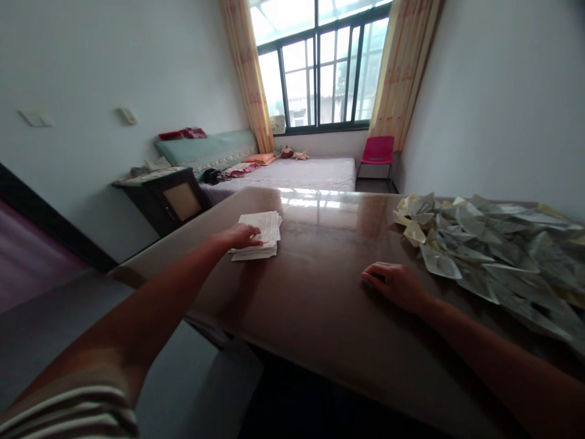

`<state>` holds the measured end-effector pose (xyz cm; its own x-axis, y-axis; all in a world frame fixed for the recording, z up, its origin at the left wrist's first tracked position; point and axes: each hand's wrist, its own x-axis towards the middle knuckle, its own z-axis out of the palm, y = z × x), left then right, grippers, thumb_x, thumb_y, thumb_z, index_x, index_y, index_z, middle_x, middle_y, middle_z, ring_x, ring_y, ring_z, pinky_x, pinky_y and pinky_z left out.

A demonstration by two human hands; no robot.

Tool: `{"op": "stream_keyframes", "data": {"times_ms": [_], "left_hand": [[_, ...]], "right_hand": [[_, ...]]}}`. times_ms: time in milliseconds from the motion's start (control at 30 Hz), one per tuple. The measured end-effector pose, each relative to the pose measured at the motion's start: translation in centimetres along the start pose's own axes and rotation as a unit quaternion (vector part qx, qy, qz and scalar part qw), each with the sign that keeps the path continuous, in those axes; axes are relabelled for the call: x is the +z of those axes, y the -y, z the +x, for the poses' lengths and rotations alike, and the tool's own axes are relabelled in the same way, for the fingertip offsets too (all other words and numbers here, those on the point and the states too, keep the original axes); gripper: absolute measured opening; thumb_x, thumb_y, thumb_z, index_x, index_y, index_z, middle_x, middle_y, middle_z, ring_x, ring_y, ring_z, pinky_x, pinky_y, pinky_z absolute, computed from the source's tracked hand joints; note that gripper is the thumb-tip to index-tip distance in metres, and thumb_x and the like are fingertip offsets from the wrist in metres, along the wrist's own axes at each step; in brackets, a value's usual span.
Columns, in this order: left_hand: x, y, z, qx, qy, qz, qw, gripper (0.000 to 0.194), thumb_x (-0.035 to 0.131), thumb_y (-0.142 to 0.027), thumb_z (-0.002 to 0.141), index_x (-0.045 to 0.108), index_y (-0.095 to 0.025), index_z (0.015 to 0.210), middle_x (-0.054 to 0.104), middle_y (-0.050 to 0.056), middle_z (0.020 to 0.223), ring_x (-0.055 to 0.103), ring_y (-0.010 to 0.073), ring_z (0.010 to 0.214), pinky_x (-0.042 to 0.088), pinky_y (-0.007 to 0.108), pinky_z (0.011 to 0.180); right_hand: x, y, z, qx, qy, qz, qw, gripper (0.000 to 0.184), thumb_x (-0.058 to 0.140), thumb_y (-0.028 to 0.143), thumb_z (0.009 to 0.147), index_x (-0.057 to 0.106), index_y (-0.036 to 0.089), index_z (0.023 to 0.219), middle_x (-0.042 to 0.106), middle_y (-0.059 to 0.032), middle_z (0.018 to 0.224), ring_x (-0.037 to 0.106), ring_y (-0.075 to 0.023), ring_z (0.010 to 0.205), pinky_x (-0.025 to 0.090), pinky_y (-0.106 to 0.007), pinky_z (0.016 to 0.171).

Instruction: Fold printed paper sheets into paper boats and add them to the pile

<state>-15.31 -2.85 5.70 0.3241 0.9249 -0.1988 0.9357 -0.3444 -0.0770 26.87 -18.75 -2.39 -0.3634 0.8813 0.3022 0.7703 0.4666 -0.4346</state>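
A stack of written paper sheets lies on the left side of the brown glossy table, its edges uneven. My left hand reaches over the stack from the left and rests on top of it, thumb and fingers apart. On the table's right half lies my right hand, its fingers loosely curled inward and nothing visible in them. Just beyond it on the right spreads a large heap of folded paper pieces, grey-white with some yellowish ones.
Past the table's far edge stands a bed with a green headboard. A dark cabinet is at the left. A pink chair sits near the curtained window. The table's near edge runs below my hands.
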Motion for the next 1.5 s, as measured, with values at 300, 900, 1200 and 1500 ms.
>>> {"op": "stream_keyframes", "data": {"times_ms": [300,900,1200,1500], "left_hand": [[-2.0,-1.5,-0.1,0.045,0.022,0.048,0.998,0.026,0.061,-0.039,0.072,0.072,-0.023,0.090,0.071,0.003,0.091,0.062,0.0186,0.085,0.041,0.022,0.073],[-3.2,-1.1,3.1,-0.037,0.154,-0.050,0.986,0.058,0.066,-0.065,0.065,0.068,-0.014,0.092,0.068,0.008,0.084,0.060,0.0168,0.071,0.049,0.022,0.061],[-3.3,-0.7,4.8,-0.078,0.217,-0.058,0.971,0.034,0.055,-0.034,0.091,0.054,-0.015,0.120,0.057,0.009,0.119,0.059,0.0214,0.101,0.052,0.042,0.085],[-2.3,0.2,4.7,-0.054,0.185,-0.049,0.980,0.035,0.056,-0.035,0.090,0.055,-0.015,0.119,0.057,0.008,0.120,0.059,0.0230,0.102,0.052,0.043,0.085]], "right_hand": [[-0.1,0.1,-0.2,0.000,0.007,0.008,1.000,0.034,0.042,0.042,0.092,0.068,0.021,0.085,0.070,-0.0047,0.085,0.062,-0.0185,0.074,0.046,-0.030,0.072],[-0.1,0.1,-0.4,0.006,0.016,0.009,1.000,0.031,0.042,0.041,0.092,0.066,0.022,0.088,0.068,-0.0043,0.087,0.062,-0.0185,0.076,0.046,-0.029,0.072],[-0.1,0.1,-0.3,0.016,0.021,0.026,0.999,0.030,0.044,0.042,0.092,0.067,0.023,0.087,0.069,-0.0034,0.087,0.062,-0.0180,0.074,0.047,-0.030,0.072],[-0.3,0.4,-0.2,0.022,0.025,0.044,0.998,0.032,0.044,0.043,0.091,0.068,0.023,0.085,0.070,-0.0050,0.087,0.063,-0.0194,0.076,0.049,-0.030,0.070]]}}
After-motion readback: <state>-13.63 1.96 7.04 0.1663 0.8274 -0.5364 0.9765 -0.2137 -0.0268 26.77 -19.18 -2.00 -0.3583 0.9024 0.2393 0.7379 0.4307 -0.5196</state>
